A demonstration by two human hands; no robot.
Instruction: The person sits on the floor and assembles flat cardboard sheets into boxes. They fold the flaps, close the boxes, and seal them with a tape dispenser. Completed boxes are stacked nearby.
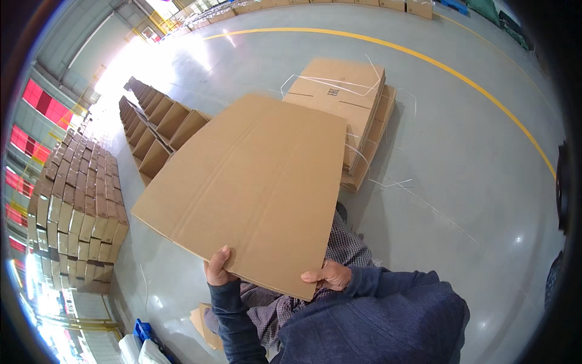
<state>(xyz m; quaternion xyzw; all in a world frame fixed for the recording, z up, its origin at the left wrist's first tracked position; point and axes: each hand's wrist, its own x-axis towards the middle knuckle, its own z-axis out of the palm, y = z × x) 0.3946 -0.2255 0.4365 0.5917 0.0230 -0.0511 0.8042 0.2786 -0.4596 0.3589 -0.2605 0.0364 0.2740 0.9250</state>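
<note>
A flat, folded cardboard box spans the middle of the view, tilted up away from me, with crease lines running along it. My left hand grips its near edge, thumb on top and fingers hidden beneath. Farther right on that same edge, my right hand is closed round the cardboard near its corner, thumb also on top. Beyond the held box lies a stack of flat cardboard boxes on the floor, with loose white strapping across and beside it.
Opened boxes stand in rows at the far left. A tall stack of closed cartons rises on the left. A blue object and white bundles lie at lower left. A yellow line curves across the grey floor.
</note>
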